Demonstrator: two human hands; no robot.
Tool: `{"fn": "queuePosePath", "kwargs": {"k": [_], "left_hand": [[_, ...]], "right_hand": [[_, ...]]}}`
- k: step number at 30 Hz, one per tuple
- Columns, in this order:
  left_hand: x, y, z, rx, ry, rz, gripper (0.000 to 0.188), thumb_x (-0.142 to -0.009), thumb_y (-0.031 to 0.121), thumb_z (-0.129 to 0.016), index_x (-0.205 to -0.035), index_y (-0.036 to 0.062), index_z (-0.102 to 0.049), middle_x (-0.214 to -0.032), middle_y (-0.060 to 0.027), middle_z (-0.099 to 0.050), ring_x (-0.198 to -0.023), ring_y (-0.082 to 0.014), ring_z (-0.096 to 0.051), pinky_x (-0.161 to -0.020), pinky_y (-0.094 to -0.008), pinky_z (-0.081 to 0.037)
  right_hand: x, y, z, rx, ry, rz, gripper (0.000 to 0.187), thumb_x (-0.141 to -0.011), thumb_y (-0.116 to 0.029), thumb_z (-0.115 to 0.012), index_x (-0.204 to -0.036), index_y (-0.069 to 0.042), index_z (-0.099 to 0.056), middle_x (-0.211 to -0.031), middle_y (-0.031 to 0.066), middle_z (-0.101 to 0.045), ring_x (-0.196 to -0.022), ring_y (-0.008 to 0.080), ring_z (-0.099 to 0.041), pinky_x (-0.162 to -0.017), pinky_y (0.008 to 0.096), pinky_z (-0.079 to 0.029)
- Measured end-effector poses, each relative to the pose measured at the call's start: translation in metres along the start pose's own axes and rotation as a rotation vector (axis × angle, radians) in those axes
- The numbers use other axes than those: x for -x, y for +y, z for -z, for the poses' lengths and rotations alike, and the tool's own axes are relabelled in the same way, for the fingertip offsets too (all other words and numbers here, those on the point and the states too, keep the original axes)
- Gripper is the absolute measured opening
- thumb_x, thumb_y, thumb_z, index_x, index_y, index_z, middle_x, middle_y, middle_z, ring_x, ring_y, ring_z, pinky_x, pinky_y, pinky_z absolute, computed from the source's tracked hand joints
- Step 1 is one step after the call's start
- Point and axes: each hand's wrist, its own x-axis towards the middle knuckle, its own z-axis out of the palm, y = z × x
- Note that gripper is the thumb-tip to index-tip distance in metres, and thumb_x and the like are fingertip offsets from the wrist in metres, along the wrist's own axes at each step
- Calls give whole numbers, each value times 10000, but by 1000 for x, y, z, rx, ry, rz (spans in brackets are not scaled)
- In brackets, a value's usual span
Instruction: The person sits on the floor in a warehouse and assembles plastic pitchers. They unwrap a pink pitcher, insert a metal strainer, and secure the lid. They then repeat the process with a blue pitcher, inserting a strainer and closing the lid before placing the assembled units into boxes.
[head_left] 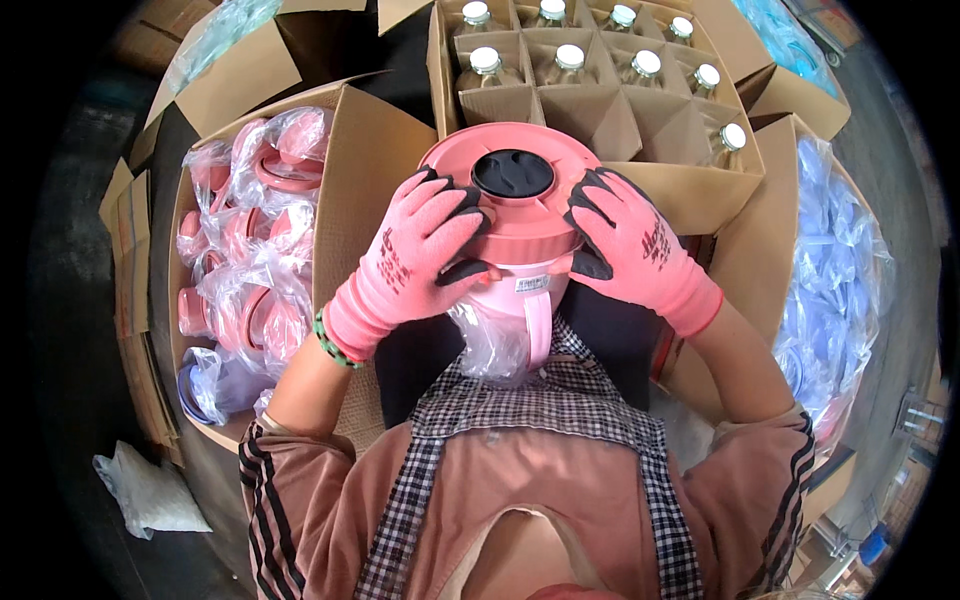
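Observation:
Both my hands wear pink work gloves with dark palms. In front of my lap is a pale pink jug [487, 295] with a handle [539, 328] and a barcode label; clear plastic bunches around its lower part. On top sits a wide, round, coral-pink lid [515, 222] with a black disc [512, 174] in its centre. My left hand [420, 245] grips the lid's left side, fingers on top and thumb below the rim. My right hand [635, 240] holds the right side the same way. Whether the lid is fully seated cannot be told.
Ahead stands a divided carton [690, 185] with several white-capped bottles [568, 62] and some bare compartments. A carton [375, 150] at left holds bagged pink parts [262, 240]. At right another carton [735, 255] holds bagged blue parts [825, 270]. A plastic bag [152, 492] lies on the floor.

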Motion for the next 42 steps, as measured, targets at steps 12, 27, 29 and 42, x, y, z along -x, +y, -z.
{"fn": "queuePosePath", "kwargs": {"k": [12,27,29,42], "left_hand": [[11,-58,-54,1041,504,685,383,-844,152,-395,-1159,-66,-402,-1124,-192,-475,-1074,-283,-444,-930,-339,-323],[-1,-30,-54,738,705,926,365,-870,193,-397,-1165,-21,-407,-1047,-165,-523,-967,-253,-500,-875,-331,-373],[-17,24,-36,54,463,590,426,-844,212,-444,-1202,-15,-391,-1070,-137,-523,-1029,-219,-471,-916,-303,-329],[-5,-11,-34,847,430,664,387,-817,196,-453,-1134,-25,-476,-1106,-165,-512,-1047,-249,-470,-902,-301,-342]], "right_hand": [[-12,-24,-84,-879,677,-787,379,-890,-295,-399,-1169,-40,-410,-1148,120,-417,-1097,230,-388,-926,336,-315],[-21,26,-47,-1423,771,-996,301,-863,-325,-474,-1034,-77,-483,-900,24,-462,-852,136,-441,-772,296,-388],[-16,56,-71,-1677,675,-915,388,-847,-413,-460,-952,-42,-495,-894,14,-478,-809,114,-440,-731,264,-390],[-9,20,-64,-1418,511,-1021,344,-864,-288,-448,-1029,1,-536,-1081,71,-528,-959,149,-496,-804,274,-414]]}}
